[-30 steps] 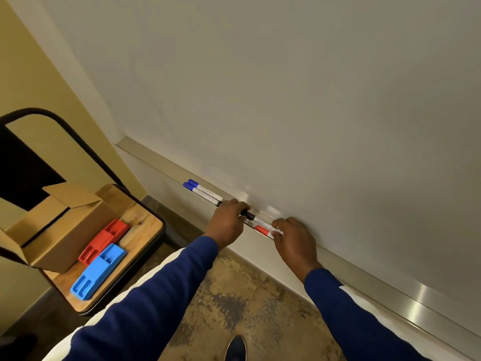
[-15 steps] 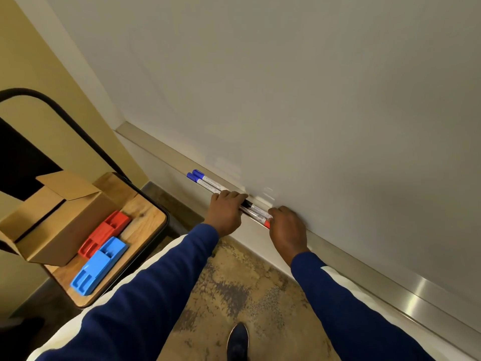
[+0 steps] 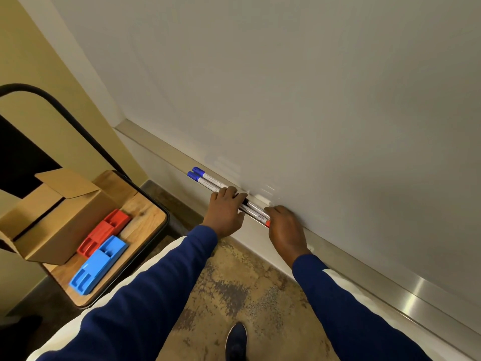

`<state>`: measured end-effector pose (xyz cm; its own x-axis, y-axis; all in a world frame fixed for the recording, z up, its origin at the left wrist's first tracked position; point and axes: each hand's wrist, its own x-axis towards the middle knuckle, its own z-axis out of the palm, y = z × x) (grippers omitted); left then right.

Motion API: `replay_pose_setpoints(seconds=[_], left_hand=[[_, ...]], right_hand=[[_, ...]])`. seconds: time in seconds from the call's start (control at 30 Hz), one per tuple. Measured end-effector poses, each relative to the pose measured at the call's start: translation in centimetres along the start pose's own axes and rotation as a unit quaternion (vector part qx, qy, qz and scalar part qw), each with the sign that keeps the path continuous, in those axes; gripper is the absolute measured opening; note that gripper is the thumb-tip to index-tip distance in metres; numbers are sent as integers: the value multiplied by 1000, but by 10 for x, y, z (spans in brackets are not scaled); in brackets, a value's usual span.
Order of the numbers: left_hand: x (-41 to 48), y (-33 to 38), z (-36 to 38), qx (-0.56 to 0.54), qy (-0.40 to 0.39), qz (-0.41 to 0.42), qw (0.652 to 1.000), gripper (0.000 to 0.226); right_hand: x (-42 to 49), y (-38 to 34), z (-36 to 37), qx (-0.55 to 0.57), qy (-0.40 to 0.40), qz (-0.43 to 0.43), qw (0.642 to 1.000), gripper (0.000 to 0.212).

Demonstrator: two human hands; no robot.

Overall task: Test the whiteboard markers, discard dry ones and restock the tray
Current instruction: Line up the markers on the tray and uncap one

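A metal marker tray (image 3: 369, 278) runs along the bottom of the whiteboard (image 3: 312, 100). Two blue-capped markers (image 3: 205, 179) lie side by side in it, their right ends under my left hand (image 3: 225, 211). Between my hands lie two more markers (image 3: 256, 211), one with a black cap, one with a red end by my right hand (image 3: 285, 229). My left hand rests over the markers with its fingers curled on them. My right hand's fingers press on the red end. Whether either hand truly grips a marker is hidden.
A small wooden cart (image 3: 145, 217) with a black frame stands at the left. It carries an open cardboard box (image 3: 57, 217), a red plastic holder (image 3: 104, 231) and a blue plastic holder (image 3: 97, 265). My shoe (image 3: 235, 342) is on the mottled floor below.
My hands have moved closer together along the tray, pushing the black and red markers leftwards against the blue ones. The view has shifted slightly.
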<state>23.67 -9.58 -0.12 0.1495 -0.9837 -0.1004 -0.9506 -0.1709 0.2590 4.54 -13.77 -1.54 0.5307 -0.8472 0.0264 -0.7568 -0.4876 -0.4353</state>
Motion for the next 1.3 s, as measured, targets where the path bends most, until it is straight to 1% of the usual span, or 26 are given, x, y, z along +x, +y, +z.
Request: replay_pose_setpoints(seconds=[0.07, 0.13, 0.2, 0.27, 0.4, 0.67, 0.8, 1.07, 1.3], left_hand=[[2, -6, -6, -12, 23, -18, 999, 56], [7, -17, -13, -14, 30, -44, 998, 61], [12, -31, -19, -12, 13, -62, 998, 70], [15, -45, -20, -1, -22, -64, 998, 77], [10, -61, -13, 40, -76, -60, 995, 79], [2, -66, -2, 29, -74, -66, 995, 83], [1, -64, -2, 19, -73, -70, 995, 84], [-3, -54, -6, 10, -72, -76, 994, 84], [-19, -38, -7, 10, -63, -81, 995, 84]], right_hand=[[-2, 3, 2, 9, 13, -9, 1000, 43], [-5, 4, 2, 12, 16, -21, 1000, 40], [-9, 4, 4, 17, 3, -35, 999, 40], [-11, 3, 7, 18, -20, -50, 998, 45], [-14, -2, 11, 9, -58, -66, 996, 51], [-8, 0, 12, 18, -71, -80, 994, 49], [-3, -3, 12, 5, -81, -95, 992, 50], [-1, -8, 3, -10, -91, -80, 993, 57], [-22, -1, -8, -10, -87, -53, 995, 61]])
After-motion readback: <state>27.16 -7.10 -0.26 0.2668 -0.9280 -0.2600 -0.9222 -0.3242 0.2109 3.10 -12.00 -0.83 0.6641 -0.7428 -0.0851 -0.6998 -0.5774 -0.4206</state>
